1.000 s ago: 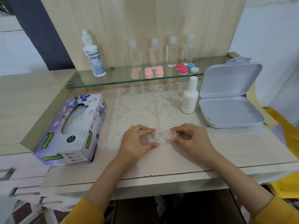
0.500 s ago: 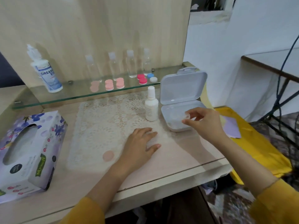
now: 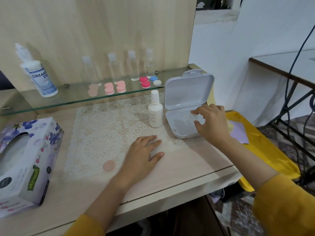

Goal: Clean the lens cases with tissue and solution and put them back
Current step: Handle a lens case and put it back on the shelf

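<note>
My right hand [image 3: 212, 124] reaches into the tray of the open white box [image 3: 177, 132] and pinches a small clear lens case piece [image 3: 198, 118] just above the tray floor. My left hand [image 3: 144, 156] lies palm down on the lace mat [image 3: 102, 130], fingers spread; I cannot tell whether something clear lies under them. A pink round cap [image 3: 108, 165] sits on the mat to its left. Pink lens cases [image 3: 115, 87], a red one [image 3: 144, 82] and a blue-white one [image 3: 155, 80] stand on the glass shelf [image 3: 71, 101]. The tissue box [image 3: 25, 159] is at the left.
A small white bottle [image 3: 155, 111] stands between mat and box. The large solution bottle [image 3: 40, 77] and several clear bottles [image 3: 133, 67] stand on the shelf. Right of the desk are a yellow cloth [image 3: 265, 150], a lilac sheet [image 3: 238, 133], another table [image 3: 281, 60] and hanging cables [image 3: 298, 65].
My right hand carried the clear piece from the mat's middle to the white box and lowered it into the tray. My left hand let go and settled flat on the mat.
</note>
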The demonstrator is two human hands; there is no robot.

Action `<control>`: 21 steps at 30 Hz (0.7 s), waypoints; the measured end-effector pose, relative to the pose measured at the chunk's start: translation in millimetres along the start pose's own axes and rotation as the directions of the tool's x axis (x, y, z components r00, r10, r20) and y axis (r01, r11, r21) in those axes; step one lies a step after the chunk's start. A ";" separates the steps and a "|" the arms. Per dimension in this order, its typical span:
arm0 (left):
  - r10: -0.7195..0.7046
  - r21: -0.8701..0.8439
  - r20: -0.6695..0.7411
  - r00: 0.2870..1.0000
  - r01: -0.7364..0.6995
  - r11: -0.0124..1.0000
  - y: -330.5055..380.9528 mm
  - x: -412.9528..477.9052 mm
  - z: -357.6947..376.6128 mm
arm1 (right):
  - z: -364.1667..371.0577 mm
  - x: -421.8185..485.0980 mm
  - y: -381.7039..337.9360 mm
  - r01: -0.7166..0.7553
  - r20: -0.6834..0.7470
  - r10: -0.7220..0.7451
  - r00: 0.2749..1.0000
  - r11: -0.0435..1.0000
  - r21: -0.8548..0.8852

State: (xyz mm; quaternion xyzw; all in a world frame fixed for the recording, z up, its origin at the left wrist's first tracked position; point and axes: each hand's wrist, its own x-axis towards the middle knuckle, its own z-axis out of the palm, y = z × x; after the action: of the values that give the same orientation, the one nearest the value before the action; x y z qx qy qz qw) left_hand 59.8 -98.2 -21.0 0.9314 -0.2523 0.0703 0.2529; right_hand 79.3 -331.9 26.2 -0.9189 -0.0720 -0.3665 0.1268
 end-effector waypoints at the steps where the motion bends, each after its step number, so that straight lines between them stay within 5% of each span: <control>1: -0.002 -0.001 0.002 1.000 0.002 1.000 0.1 0.0 0.0 | 1.8 -0.3 0.4 0.018 -0.015 -0.018 1.000 1.000 -0.006; 21: -0.013 -0.009 -0.006 1.000 0.013 1.000 2.9 -2.0 -3.0 | 6.7 -7.3 4.2 0.015 -0.033 -0.013 0.999 0.999 0.031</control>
State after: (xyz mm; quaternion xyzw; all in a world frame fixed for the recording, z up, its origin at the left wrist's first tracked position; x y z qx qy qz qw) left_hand 56.5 -98.0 -17.7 0.9316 -0.2460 0.0703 0.2584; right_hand 79.4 -334.3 15.7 -0.9101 -0.0821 -0.3813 0.1398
